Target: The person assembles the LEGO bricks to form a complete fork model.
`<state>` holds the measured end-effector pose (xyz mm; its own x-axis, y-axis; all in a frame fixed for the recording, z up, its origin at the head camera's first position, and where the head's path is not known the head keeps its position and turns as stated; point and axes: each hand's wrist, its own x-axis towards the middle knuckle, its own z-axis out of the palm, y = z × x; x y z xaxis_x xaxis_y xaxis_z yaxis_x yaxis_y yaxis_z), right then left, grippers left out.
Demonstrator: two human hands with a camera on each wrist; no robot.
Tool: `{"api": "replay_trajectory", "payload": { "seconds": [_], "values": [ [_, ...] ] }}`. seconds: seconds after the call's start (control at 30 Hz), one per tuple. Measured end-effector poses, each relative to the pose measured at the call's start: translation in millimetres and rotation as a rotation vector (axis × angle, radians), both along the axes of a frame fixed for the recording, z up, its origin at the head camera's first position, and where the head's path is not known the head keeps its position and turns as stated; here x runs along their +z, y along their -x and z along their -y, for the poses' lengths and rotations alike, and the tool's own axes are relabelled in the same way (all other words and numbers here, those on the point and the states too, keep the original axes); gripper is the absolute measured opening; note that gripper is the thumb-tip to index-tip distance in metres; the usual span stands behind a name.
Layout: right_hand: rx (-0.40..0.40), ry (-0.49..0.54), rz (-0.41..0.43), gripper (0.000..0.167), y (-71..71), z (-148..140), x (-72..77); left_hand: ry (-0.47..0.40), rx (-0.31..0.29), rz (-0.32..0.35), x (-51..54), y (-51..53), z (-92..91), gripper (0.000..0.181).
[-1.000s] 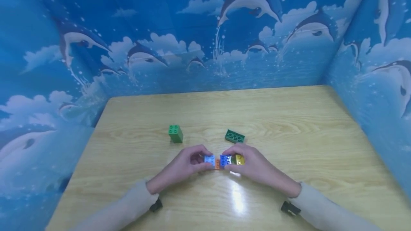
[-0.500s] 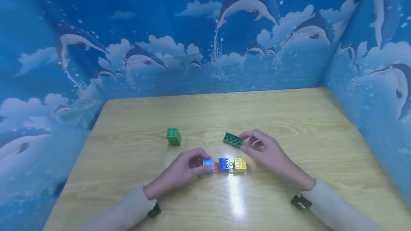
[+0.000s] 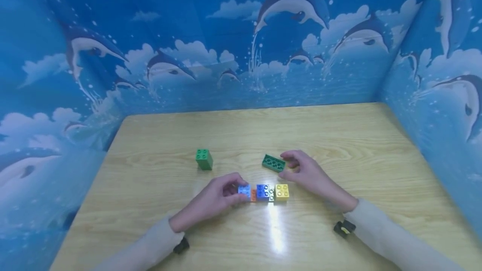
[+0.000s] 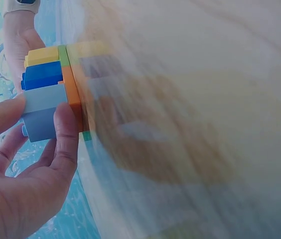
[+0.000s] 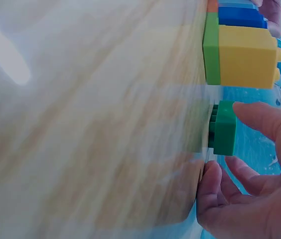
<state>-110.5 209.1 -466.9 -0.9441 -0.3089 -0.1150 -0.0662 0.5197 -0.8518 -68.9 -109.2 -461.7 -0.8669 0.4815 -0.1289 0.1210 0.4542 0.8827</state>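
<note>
**Loose Green Brick (image 3: pixel 273 163) and Built Row (image 3: pixel 260 191), Middle of the Worktop (image 3: pixel 339 137)**

Built row, nearest: runs left to right; light blue brick (image 3: pixel 244 191), dark blue brick (image 3: pixel 263 193) and yellow brick (image 3: pixel 281 192) above, orange brick (image 3: pixel 253 195) and light green brick (image 5: pixel 211 55) below. Left hand (image 3: pixel 220 193) at the left end, thumb and fingers pinching the light blue brick.

Loose green brick: just beyond the row's right half, lying flat, apparently hollow underside up. Right hand (image 3: pixel 306 177) at its right end, thumb on the near side, fingers on the far side, parted about the brick's width; firm contact cannot be told. Handling, by judgement: light, stiff plastic, not fragile; smooth walls, mildly slippery. Best hold: across the two long sides, near the right end. The row probably parts at its joints if pushed sideways; steady it low.

Room: tightest between green brick and yellow brick, narrow on the near side; ample to the right and beyond.

Tall green block (image 3: pixel 204 160): farther left, upright, studs up, well apart from the green brick.

Far limit: worktop's straight far edge, well beyond all pieces; behind it, dolphin-printed backdrop (image 3: pixel 188 3), which also rises along both sides.
</note>
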Motion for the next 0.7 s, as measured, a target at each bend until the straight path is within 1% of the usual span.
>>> {"api": "replay_trajectory", "payload": {
  "seconds": [0.13,0.27,0.43,0.57,0.7],
  "values": [
    [0.003,-0.047,-0.03,0.064,3.0,5.6,-2.4,0.008,0.007,0.017,0.7,-0.2,-0.2,0.022],
    [0.006,-0.078,-0.056,0.057,5.8,8.0,-2.1,0.006,0.013,0.025,0.4,-0.6,-0.8,0.023],
    [0.002,-0.074,-0.056,0.047,8.4,9.0,1.3,0.013,0.018,0.019,0.7,-0.8,-1.0,0.024],
    [0.006,-0.066,-0.041,0.045,7.4,7.5,3.7,0.013,0.009,0.022,1.1,0.1,-1.7,0.023],
    [0.011,-0.054,-0.055,0.043,6.0,9.0,3.1,0.021,0.008,0.02,2.7,-0.3,-0.8,0.023]
  ]
}}
